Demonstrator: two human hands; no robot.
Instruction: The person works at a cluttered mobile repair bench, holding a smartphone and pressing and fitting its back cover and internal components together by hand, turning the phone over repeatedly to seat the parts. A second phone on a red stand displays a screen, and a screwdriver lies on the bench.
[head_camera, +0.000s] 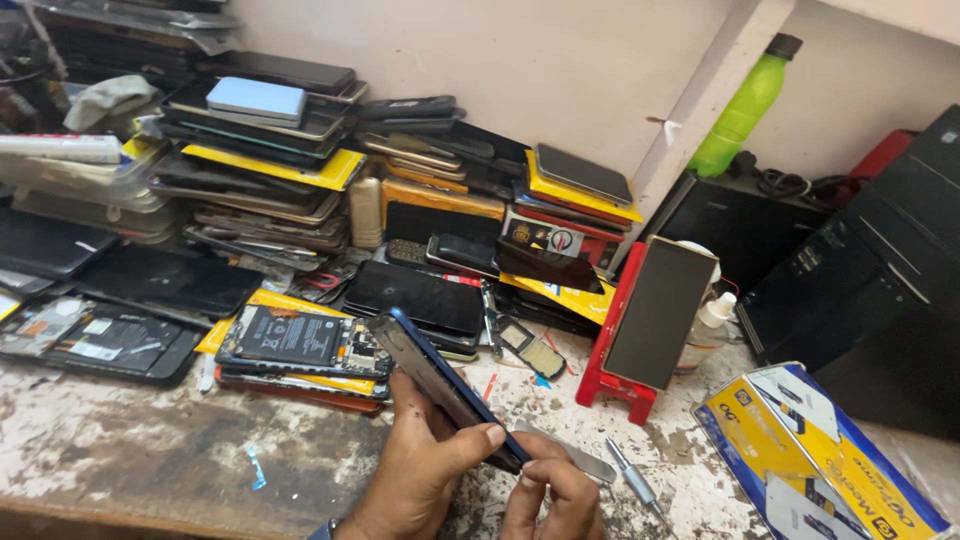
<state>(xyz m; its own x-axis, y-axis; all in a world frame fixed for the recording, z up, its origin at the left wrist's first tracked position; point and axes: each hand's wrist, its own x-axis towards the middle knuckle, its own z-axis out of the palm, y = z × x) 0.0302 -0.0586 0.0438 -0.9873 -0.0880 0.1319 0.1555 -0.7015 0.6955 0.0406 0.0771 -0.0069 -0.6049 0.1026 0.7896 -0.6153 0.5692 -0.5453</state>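
Here, a dark blue phone (445, 385) is held on edge above the scarred bench (150, 450), gripped by the left hand (420, 470) with thumb pressed along its side. Its lower end is pinched by the right hand (550, 495). A metal pry tool (575, 460) and a screwdriver (632, 482) are seen just beside, with an opened phone (300, 345) behind.

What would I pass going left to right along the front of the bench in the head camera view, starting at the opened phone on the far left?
Opened phone with its back off → second opened phone showing its battery → blue phone held on edge in the left hand → right hand → screwdriver → red stand holding a screen → yellow and blue box.
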